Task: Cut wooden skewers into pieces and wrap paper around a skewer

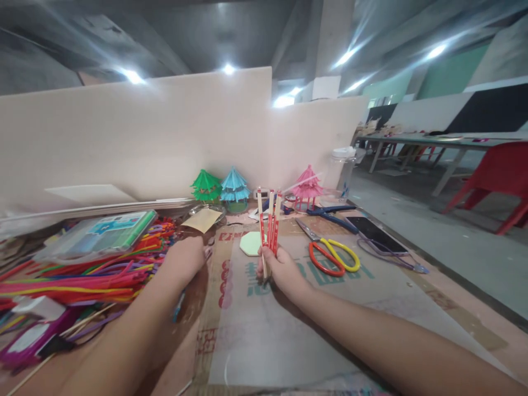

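My right hand (281, 269) is closed around a small bundle of red-and-cream sticks (269, 226), held upright above a cardboard sheet (289, 324). Just behind the sticks a pale green octagonal piece (251, 243) lies flat on the cardboard. My left hand (186, 258) rests at the edge of a heap of coloured pipe cleaners (82, 280); its fingers are curled down and what they touch is hidden. Scissors with a red and a yellow handle (330, 256) lie to the right of my right hand.
Green (205, 186), blue (234, 187) and pink (307, 184) paper pavilions stand at the back by a beige partition (136, 137). A phone (373, 234), blue pliers (330, 212), a clear jar (343, 168) and a plastic case (99, 234) surround the cardboard. Red chair (495, 176) at right.
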The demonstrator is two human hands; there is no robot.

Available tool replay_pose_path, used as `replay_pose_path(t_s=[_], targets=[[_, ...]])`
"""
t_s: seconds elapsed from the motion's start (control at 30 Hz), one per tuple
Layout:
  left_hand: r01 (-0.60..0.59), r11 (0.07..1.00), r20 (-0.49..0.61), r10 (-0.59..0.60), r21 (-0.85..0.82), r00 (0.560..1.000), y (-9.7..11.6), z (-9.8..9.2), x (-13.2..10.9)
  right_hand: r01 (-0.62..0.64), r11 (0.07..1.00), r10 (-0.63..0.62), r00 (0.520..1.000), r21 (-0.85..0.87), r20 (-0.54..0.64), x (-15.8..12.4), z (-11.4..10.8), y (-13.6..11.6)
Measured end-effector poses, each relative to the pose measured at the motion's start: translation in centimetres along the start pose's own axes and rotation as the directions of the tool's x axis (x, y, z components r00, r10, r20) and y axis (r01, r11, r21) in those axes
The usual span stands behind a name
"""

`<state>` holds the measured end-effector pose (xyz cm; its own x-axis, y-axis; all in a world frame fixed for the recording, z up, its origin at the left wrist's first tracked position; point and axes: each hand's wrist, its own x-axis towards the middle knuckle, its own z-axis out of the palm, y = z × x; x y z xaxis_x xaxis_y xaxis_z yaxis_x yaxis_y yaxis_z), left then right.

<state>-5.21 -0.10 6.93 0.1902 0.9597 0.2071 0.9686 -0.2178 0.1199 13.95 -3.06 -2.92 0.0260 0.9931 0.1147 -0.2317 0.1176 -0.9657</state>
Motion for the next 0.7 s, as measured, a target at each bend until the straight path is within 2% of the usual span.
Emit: replay_pose_path(t_s=[0.07, 0.13, 0.2, 0.27, 0.33, 0.43, 0.57, 0.7], targets=[[-0.021, 0.979, -0.040, 0.013, -0.202, 0.999, 1.4, -0.3, -0.7, 0.019, 0.999, -0.018, 1.000, -0.037, 0.023, -0.3, 0.2, -0.2], [-0.109, 0.888, -0.111, 0.065, -0.446, 0.992, 3.5, -0.6, -0.8, 0.037, 0.996, -0.032, 0.997, -0.075, 0.067, -0.8, 0.4, -0.5], [-0.211, 0.724, -0.180, 0.121, -0.657, 0.976, 5.6, -0.7, -0.9, 0.063, 0.991, -0.047, 0.990, -0.115, 0.134, -1.2, 0.6, -0.8], [-0.277, 0.549, -0.237, 0.145, -0.788, 0.961, 7.4, -0.3, -1.2, 0.101, 0.980, -0.062, 0.974, -0.172, 0.218, -1.5, 0.6, -1.0], [-0.301, 0.413, -0.262, 0.151, -0.859, 0.953, 8.4, 0.5, -1.7, 0.157, 0.960, -0.085, 0.952, -0.231, 0.294, -1.6, 0.5, -0.9], [-0.288, 0.280, -0.255, 0.148, -0.916, 0.955, 8.8, 1.7, -2.5, 0.221, 0.939, -0.123, 0.932, -0.264, 0.342, -1.3, 0.3, -0.5], [-0.269, 0.171, -0.244, 0.154, -0.948, 0.957, 8.1, 2.2, -2.7, 0.330, 0.901, -0.241, 0.921, -0.281, 0.307, -1.2, -0.3, -0.8], [-0.257, 0.115, -0.244, 0.116, -0.960, 0.963, 7.4, 2.5, -2.1, 0.425, 0.770, -0.311, 0.901, -0.476, 0.302, -1.5, -0.9, -2.0]])
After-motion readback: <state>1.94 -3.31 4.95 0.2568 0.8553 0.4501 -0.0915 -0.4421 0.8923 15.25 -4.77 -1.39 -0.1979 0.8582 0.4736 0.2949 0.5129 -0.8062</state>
